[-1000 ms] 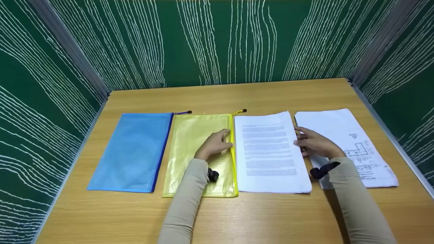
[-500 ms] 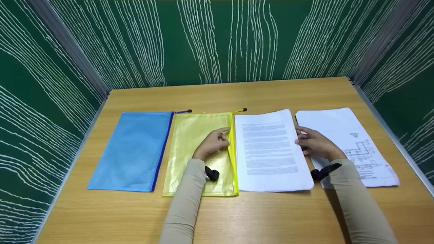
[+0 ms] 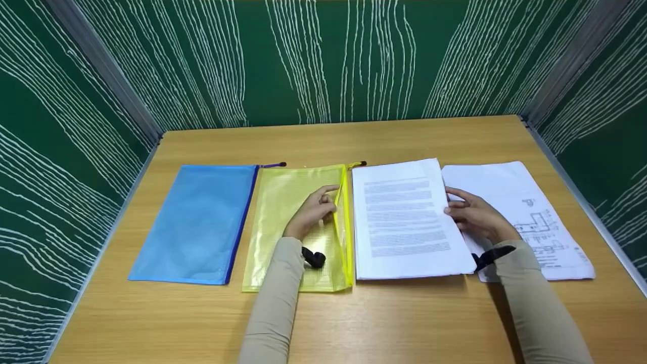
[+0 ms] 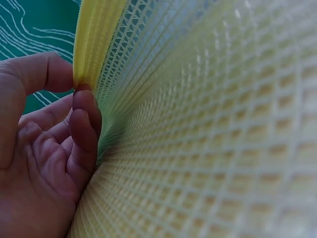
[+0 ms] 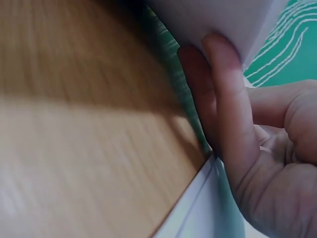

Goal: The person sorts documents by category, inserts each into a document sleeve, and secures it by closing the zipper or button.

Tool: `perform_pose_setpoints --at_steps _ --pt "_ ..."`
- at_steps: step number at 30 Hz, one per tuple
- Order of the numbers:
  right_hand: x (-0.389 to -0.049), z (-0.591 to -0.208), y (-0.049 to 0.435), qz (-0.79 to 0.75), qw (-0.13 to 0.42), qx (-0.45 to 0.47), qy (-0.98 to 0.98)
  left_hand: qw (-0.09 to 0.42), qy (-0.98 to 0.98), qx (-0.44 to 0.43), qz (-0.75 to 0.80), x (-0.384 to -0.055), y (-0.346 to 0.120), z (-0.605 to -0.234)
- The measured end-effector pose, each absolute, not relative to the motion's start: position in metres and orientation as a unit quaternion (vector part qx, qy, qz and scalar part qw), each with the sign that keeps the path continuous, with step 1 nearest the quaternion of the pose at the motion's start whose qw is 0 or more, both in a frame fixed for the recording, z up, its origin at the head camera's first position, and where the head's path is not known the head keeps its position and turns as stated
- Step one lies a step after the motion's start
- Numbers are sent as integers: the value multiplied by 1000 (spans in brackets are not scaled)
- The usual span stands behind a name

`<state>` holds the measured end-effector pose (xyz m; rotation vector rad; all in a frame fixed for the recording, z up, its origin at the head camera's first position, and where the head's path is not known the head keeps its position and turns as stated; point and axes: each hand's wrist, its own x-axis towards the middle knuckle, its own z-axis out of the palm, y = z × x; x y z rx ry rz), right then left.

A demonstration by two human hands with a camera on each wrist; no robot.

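Observation:
My left hand (image 3: 311, 215) pinches the zipper edge of a yellow mesh zip pouch (image 3: 273, 222), drawing its top layer back so the mouth gapes along the right side. In the left wrist view, thumb and fingertips hold the yellow zipper tape (image 4: 94, 44). A stack of printed paper (image 3: 399, 217) is gripped at its right edge by my right hand (image 3: 477, 215), thumb on top and fingers underneath. The right wrist view shows the stack (image 5: 218, 15) raised off the table on that side. Its left edge lies close beside the pouch's opening.
A blue zip pouch (image 3: 194, 227) lies flat at the left. Another paper stack (image 3: 485, 177), with a line drawing on it, lies at the right, partly under my right hand and sleeve. Green walls with white lines border the wooden table (image 3: 323, 323) at the back and sides.
My left hand has pulled the pouch's zipper edge leftward, widening the mouth. My right hand has lifted the printed stack, which has shifted slightly right and tilted.

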<state>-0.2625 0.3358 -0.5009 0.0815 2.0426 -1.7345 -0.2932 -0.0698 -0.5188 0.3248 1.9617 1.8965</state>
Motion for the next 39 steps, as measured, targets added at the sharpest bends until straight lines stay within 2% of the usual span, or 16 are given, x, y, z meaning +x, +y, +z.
perform_pose_setpoints --at_steps 26,39 --pt "-263 -495 332 -709 201 49 674 213 680 99 694 -293 -72 -514" --pt "-262 -494 327 -738 190 47 645 204 694 102 683 -295 -72 -517"
